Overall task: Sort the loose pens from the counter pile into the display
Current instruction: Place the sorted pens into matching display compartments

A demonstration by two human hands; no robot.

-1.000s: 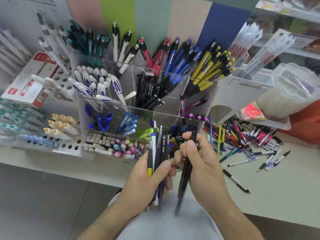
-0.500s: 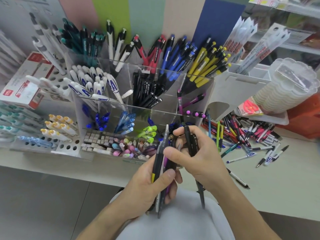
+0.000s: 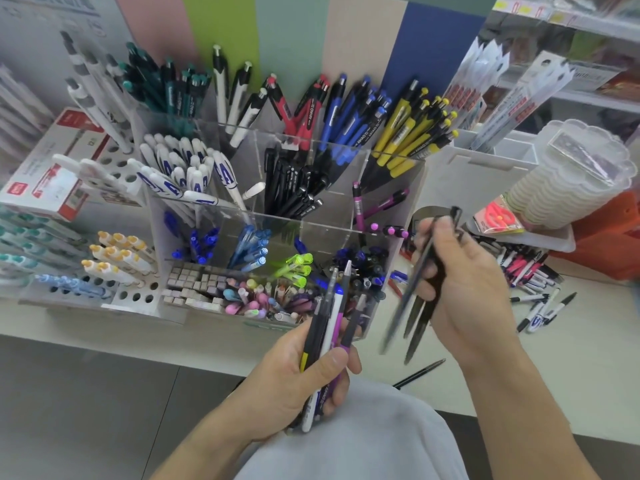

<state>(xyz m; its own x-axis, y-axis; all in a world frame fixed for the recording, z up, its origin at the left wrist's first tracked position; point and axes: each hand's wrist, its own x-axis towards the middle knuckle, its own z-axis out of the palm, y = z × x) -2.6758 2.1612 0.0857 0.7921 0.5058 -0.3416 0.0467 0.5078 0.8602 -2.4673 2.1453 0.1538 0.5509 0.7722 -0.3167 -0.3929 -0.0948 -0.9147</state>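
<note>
Behind the bench (image 3: 571, 358) the wall (image 3: 294, 36) is split into upright stripes: pink, green, pale teal, beige and dark blue. The bench top is off-white, with a grey front panel (image 3: 86, 410) below. At upper right, white shelves (image 3: 571, 26) hold packaged goods, evenly lit.

Counter (image 3: 571, 358) bears display (image 3: 277, 216), loose pens (image 3: 530, 271)
</note>
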